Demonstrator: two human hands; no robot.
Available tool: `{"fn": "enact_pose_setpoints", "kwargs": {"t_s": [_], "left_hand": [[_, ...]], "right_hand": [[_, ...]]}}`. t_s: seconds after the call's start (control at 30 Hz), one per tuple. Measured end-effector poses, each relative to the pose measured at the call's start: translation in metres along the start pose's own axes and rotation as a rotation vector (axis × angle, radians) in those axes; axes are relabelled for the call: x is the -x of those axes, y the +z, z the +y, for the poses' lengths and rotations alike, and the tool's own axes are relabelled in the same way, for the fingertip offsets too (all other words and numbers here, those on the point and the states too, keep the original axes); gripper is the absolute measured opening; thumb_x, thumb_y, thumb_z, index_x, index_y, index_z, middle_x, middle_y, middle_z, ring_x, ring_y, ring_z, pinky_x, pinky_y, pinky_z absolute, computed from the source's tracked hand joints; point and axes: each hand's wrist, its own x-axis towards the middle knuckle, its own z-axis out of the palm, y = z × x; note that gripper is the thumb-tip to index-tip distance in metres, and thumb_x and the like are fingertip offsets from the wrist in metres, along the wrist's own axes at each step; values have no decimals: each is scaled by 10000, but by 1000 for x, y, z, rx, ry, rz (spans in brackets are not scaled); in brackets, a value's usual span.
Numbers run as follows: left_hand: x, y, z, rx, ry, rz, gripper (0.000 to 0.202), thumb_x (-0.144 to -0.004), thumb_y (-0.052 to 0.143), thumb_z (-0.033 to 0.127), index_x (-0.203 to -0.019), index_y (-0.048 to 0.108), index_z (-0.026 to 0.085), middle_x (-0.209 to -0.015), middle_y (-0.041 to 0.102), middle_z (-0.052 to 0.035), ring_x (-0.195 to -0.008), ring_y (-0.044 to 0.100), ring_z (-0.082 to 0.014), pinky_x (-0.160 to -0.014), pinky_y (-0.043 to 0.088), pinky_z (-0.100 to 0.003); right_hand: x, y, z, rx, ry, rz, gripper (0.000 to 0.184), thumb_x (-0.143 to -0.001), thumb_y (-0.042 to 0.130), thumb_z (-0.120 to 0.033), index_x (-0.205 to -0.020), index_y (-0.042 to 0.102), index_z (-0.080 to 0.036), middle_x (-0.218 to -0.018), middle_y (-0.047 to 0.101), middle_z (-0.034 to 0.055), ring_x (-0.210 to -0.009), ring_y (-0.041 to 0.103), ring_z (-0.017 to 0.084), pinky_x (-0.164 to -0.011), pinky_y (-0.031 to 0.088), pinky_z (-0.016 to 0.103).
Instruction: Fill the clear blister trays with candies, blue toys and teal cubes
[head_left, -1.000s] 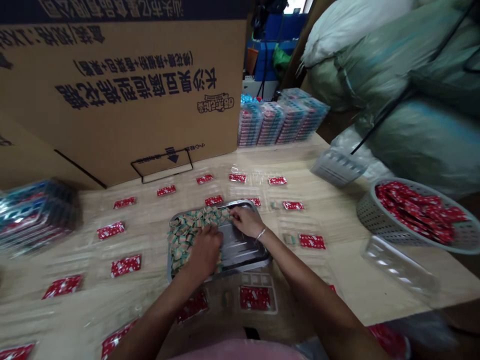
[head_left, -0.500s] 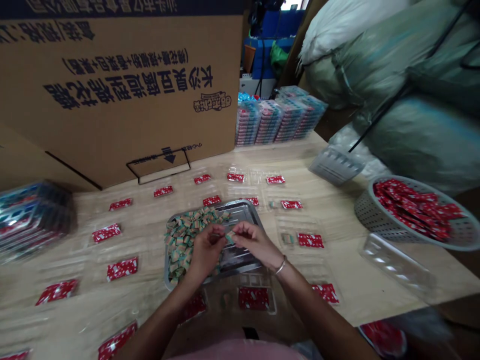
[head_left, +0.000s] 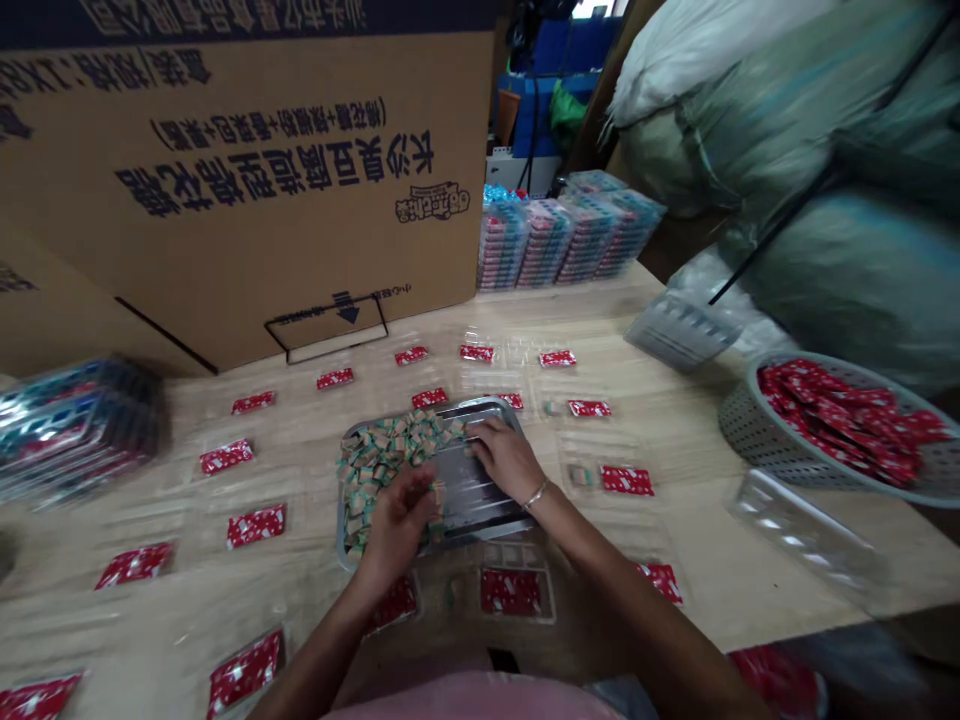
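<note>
A metal tray (head_left: 480,500) holds a heap of small tan-and-green wrapped pieces (head_left: 382,450) on its left side; its right side shows bare metal. Over the heap's right part is my left hand (head_left: 397,520), thumb and fingers curled together; whatever they hold is hidden. My right hand (head_left: 510,462) reaches across the tray's right half, fingers stretched toward loose pieces at the heap's upper edge, slightly blurred. Around the tray lie clear plastic blister trays (head_left: 511,555), many with a red printed packet (head_left: 626,480) inside. Some on the right also hold a small wrapped piece (head_left: 580,475).
A large cardboard box (head_left: 300,240) stands behind on the left. Stacked filled packs (head_left: 570,240) stand at the back, others (head_left: 82,430) at far left. On the right are a grey basket (head_left: 739,420) of red packets and an upside-down clear tray (head_left: 806,525). Big sacks (head_left: 825,230) lie beyond.
My hands have moved apart from a small wrapped piece they both touched. The right one went up toward the heap's edge, the left slightly down. The view has shifted a little left.
</note>
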Motion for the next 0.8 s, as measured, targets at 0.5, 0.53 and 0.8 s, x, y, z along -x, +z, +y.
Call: {"fn": "enact_pose_setpoints", "kwargs": {"t_s": [0.5,0.53,0.8], "left_hand": [[14,6,4,126,-16,147,231,-600,708,341,-737,655,163,-701,670,-21,-658,612,-152,-613,496,-250],[17,5,4,112,-14,140,233,-602,712,339,-747,662,164,-709,676,-24,-672,616,-155,-629,498,-254],[29,-20,-5,95,-126,203,321,-531,764,366,-752,663,157,-707,677,-16,-654,616,-154,-612,515,-263]], "right_hand": [[44,34,-55,-791,274,66,163,-728,593,-323,-677,520,-187,-611,544,-30,-566,504,113,-534,392,221],[47,36,-57,-750,257,87,134,-739,580,-291,-677,527,-185,-610,544,-32,-568,502,110,-534,388,216],[23,28,-41,-113,19,-73,120,-833,518,-163,-880,627,-171,-903,605,65,-802,574,172,-711,428,280]]}}
